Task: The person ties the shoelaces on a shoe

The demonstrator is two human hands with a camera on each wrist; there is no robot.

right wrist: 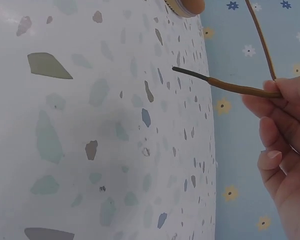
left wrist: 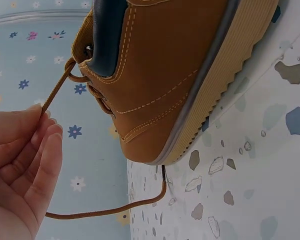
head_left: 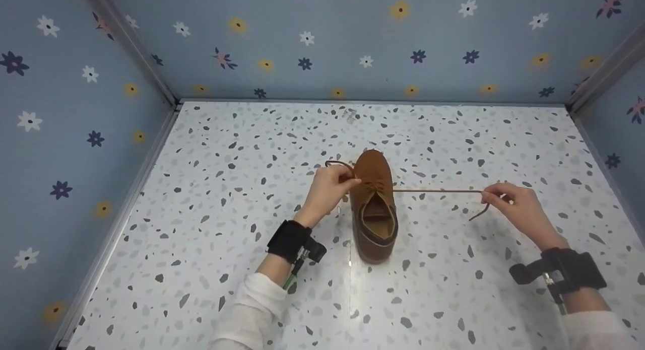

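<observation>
A brown lace-up shoe (head_left: 373,168) stands on the table, toe pointing to the far wall. At its left side my left hand (head_left: 330,189) pinches one end of the brown shoelace (left wrist: 57,92) between thumb and index finger. The rest of that lace loops below the fingers, its dark tip near the toe in the left wrist view. Well to the right of the shoe, my right hand (head_left: 519,206) pinches the other lace end (head_left: 438,191), pulled straight and level from the eyelets. A short tail with a dark tip (right wrist: 190,73) hangs out beyond the right fingers.
The speckled white tabletop (head_left: 227,199) lies under the shoe. Blue flowered panels (head_left: 322,43) rise at the back, left and right edges. Each wrist wears a black strap (head_left: 289,240) with a small camera.
</observation>
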